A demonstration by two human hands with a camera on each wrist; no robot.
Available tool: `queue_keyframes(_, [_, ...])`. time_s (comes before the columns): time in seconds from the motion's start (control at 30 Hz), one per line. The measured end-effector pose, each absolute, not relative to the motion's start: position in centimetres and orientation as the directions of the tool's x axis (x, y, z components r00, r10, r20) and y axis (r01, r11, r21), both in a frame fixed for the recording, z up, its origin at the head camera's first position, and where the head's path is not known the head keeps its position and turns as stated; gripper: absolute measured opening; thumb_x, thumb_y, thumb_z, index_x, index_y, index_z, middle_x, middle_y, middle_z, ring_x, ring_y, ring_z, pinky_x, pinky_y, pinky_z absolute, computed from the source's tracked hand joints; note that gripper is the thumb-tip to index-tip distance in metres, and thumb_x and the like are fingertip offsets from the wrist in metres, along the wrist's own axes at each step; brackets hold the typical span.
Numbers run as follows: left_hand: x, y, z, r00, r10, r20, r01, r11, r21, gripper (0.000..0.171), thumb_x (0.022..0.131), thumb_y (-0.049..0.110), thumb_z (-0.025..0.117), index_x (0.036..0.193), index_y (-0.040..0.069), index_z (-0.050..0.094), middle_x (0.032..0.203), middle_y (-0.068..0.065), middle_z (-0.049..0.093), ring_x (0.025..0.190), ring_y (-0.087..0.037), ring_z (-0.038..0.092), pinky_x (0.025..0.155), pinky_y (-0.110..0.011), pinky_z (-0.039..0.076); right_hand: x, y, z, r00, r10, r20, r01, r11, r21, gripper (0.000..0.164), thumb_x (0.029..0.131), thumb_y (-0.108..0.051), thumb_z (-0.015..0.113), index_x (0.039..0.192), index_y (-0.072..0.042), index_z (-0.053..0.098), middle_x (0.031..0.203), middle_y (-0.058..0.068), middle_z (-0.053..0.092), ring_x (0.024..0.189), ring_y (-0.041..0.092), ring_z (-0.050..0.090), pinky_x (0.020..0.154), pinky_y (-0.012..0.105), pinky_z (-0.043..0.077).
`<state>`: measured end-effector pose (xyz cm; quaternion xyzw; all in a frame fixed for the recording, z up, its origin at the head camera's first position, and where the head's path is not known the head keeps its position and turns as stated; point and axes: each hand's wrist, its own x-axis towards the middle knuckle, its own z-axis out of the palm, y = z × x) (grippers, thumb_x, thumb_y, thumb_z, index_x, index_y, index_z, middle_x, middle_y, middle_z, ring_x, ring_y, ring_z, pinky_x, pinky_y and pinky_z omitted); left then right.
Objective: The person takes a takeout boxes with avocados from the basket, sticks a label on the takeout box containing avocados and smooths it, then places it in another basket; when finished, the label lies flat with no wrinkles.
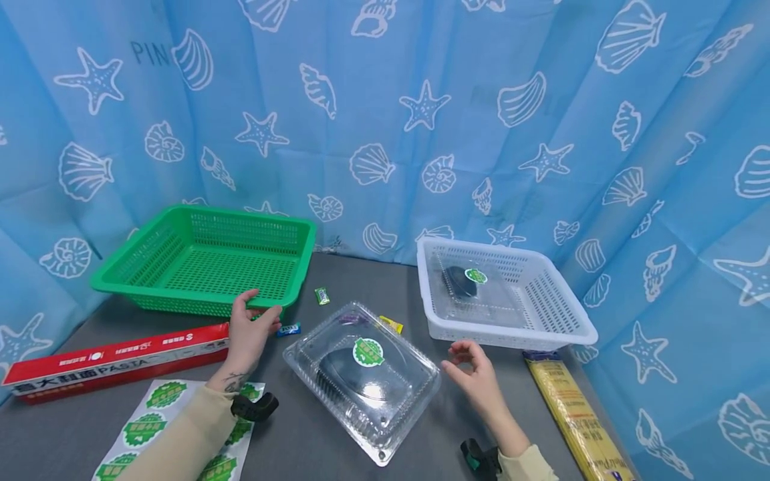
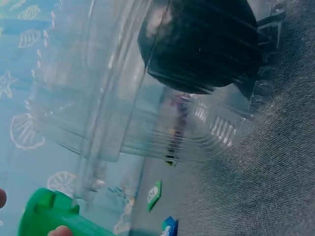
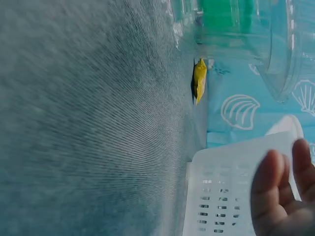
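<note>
A lidded clear plastic box (image 1: 385, 394) stands turned at an angle on the grey table, a round green-and-white sticker (image 1: 368, 352) on its lid. Inside it lies a dark rounded object (image 2: 202, 44). To the box's left, my left hand (image 1: 255, 334) hovers at the near right corner of the green basket (image 1: 114, 280), fingers loosely bent and holding nothing. My right hand (image 1: 478, 384) is just off the box's right side, in front of the white basket (image 1: 511, 337). Its fingers are relaxed, with nothing between them.
A similar stickered box (image 1: 475, 314) sits in the white basket. Small green (image 1: 321, 296), blue (image 1: 289, 329) and yellow (image 1: 392, 325) packets lie around the near box. Left are a red pasta box (image 1: 120, 357) and a sticker sheet (image 1: 162, 387); right, a yellow pasta pack (image 1: 577, 414).
</note>
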<state>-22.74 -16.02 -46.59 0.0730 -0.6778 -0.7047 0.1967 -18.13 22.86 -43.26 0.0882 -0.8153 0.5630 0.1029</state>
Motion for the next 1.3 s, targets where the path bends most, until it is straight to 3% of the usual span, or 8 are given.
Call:
queue_keyframes(0.23, [-25.6,-17.1,-50.6,-0.862,-0.452,0.230,0.227,0.063,0.972,0.073,0.063,0.061,0.062,0.120,0.021,0.039,0.081,-0.014,0.050,0.060,-0.021,0.059,0.054,-0.028,0.052,-19.0,22.1,-42.9,-0.950,-0.229,0.212,-0.285,0.357,-0.890,0.043,0.074,-0.004,0.065,0.113,-0.001,0.047,0.108,0.015,0.051,0.087,0.036,0.051,0.061,0.026,0.047])
queue_keyframes(0.4, [-24.5,-16.6,-48.7,-0.872,-0.444,0.207,0.195,0.073,0.978,0.061,0.072,0.045,0.064,0.120,0.018,0.039,0.080,-0.013,0.049,0.059,-0.019,0.059,0.055,-0.027,0.052,-19.1,21.5,-41.3,-0.881,-0.432,0.196,-0.360,0.339,-0.869,0.055,0.073,-0.001,0.065,0.123,0.000,0.041,0.120,0.019,0.040,0.090,0.039,0.047,0.060,0.029,0.048])
queue_keyframes(0.5, [-23.6,-16.2,-47.2,-0.886,-0.428,0.178,0.170,0.058,0.984,0.052,0.077,0.029,0.064,0.120,0.014,0.038,0.078,-0.010,0.049,0.057,-0.016,0.058,0.055,-0.025,0.051,-19.6,21.3,-40.7,-0.811,-0.567,0.148,-0.409,0.367,-0.836,0.061,0.074,-0.004,0.065,0.128,-0.002,0.036,0.126,0.017,0.034,0.089,0.032,0.046,0.062,0.030,0.047])
queue_keyframes(0.67, [-22.2,-15.3,-44.8,-0.882,-0.442,0.166,0.158,0.054,0.986,0.048,0.080,0.017,0.061,0.120,0.005,0.037,0.078,-0.012,0.048,0.055,-0.016,0.056,0.054,-0.025,0.051,-21.5,21.2,-41.3,-0.686,-0.728,-0.001,-0.416,0.393,-0.820,0.068,0.074,-0.016,0.064,0.135,-0.017,0.031,0.132,0.007,0.032,0.110,0.028,0.040,0.085,0.043,0.039])
queue_keyframes(0.8, [-22.8,-15.7,-46.0,-0.886,-0.430,0.175,0.158,0.076,0.985,0.050,0.079,0.025,0.062,0.120,0.010,0.038,0.078,-0.010,0.048,0.056,-0.013,0.057,0.055,-0.024,0.051,-22.3,21.0,-41.7,-0.617,-0.783,-0.079,-0.361,0.370,-0.856,0.068,0.073,-0.019,0.062,0.134,-0.023,0.032,0.134,0.004,0.032,0.124,0.028,0.027,0.097,0.053,0.024])
queue_keyframes(0.87, [-23.1,-15.9,-46.5,-0.890,-0.426,0.165,0.150,0.067,0.986,0.051,0.079,0.028,0.063,0.120,0.012,0.038,0.079,-0.010,0.048,0.056,-0.015,0.058,0.056,-0.025,0.051,-22.3,20.7,-41.9,-0.623,-0.779,-0.076,-0.340,0.357,-0.870,0.065,0.072,-0.019,0.063,0.131,-0.022,0.035,0.133,0.002,0.035,0.125,0.026,0.026,0.098,0.053,0.022])
queue_keyframes(1.07, [-23.1,-15.7,-46.2,-0.893,-0.428,0.141,0.129,0.056,0.990,0.055,0.077,0.034,0.064,0.120,0.013,0.037,0.082,-0.014,0.048,0.058,-0.017,0.058,0.057,-0.029,0.052,-21.3,19.5,-42.0,-0.715,-0.699,-0.021,-0.228,0.262,-0.938,0.058,0.068,-0.006,0.063,0.122,-0.007,0.042,0.123,0.011,0.042,0.106,0.026,0.042,0.085,0.040,0.037])
queue_keyframes(1.3, [-24.3,-16.5,-48.4,-0.894,-0.405,0.191,0.205,0.010,0.979,0.060,0.073,0.040,0.066,0.119,0.014,0.038,0.079,-0.014,0.047,0.057,-0.019,0.058,0.054,-0.030,0.052,-20.9,20.0,-43.5,-0.722,-0.689,0.072,-0.166,0.071,-0.984,0.054,0.067,-0.004,0.060,0.117,0.002,0.039,0.113,0.016,0.038,0.090,0.018,0.050,0.073,0.027,0.046])
